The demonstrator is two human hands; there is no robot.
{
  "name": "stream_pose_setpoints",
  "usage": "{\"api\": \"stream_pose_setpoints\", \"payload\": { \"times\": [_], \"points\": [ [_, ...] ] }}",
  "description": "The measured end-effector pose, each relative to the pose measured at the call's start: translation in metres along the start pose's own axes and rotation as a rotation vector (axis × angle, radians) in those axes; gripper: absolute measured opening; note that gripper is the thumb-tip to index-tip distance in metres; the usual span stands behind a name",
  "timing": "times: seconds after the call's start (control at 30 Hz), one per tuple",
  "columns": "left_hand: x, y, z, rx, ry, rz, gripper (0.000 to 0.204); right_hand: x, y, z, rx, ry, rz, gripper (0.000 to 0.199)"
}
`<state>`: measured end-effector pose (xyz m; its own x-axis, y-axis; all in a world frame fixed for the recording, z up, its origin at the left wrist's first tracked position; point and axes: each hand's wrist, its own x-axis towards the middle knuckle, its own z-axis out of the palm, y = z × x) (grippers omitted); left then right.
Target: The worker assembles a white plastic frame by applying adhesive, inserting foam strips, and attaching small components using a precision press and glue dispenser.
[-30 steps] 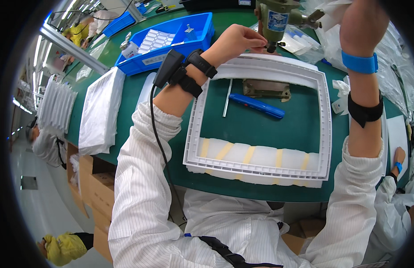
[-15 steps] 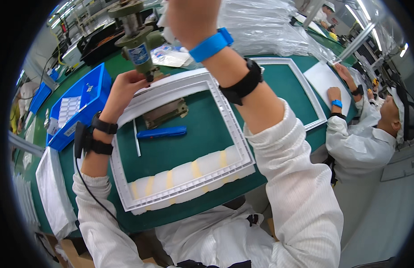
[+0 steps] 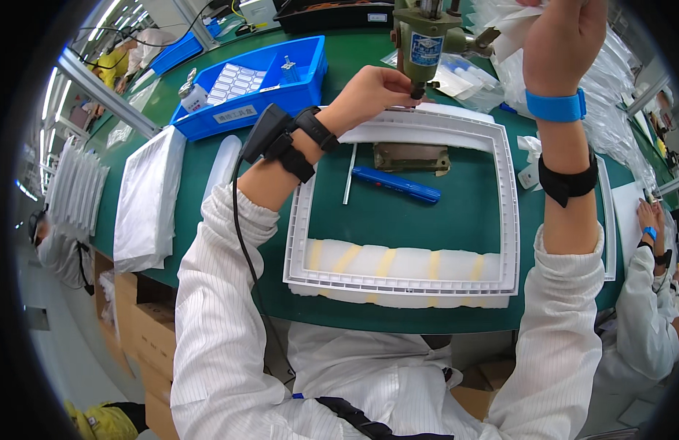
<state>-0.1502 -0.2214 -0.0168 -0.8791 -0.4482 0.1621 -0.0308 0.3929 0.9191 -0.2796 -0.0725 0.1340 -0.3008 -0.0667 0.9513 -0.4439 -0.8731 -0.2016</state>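
The white frame (image 3: 405, 213) lay flat on the green table (image 3: 457, 191), its far edge pinched under the closed left hand (image 3: 372, 92) beside the tool's tip (image 3: 419, 92). The right hand (image 3: 563, 33) was raised high, its grip hidden. A blue bin (image 3: 295, 92) with a white rectangular label (image 3: 233, 115) stood left of the frame.

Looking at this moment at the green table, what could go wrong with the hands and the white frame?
1. The left hand holds the white rectangular plastic frame right beside the tip of the green hanging screwdriver tool; the fingers might get pinched.
2. The right hand is raised near the tool; a slip might scratch the frame.
3. The frame's near edge rests on a white foam pad with yellow strips at the table edge, so it might tip.
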Motion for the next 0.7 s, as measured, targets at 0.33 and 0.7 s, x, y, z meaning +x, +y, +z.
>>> {"api": "stream_pose_setpoints", "payload": {
  "times": [0.33, 0.7],
  "points": [
    [-0.005, -0.003, 0.004, 0.027, 0.062, 0.072, 0.034, 0.0, 0.001, 0.0, -0.008, -0.039, -0.043, 0.013],
    [-0.013, 0.003, 0.011, 0.115, 0.098, 0.075, 0.039, -0.001, 0.001, -0.002, 0.017, -0.027, 0.003, 0.013]
  ]
}}
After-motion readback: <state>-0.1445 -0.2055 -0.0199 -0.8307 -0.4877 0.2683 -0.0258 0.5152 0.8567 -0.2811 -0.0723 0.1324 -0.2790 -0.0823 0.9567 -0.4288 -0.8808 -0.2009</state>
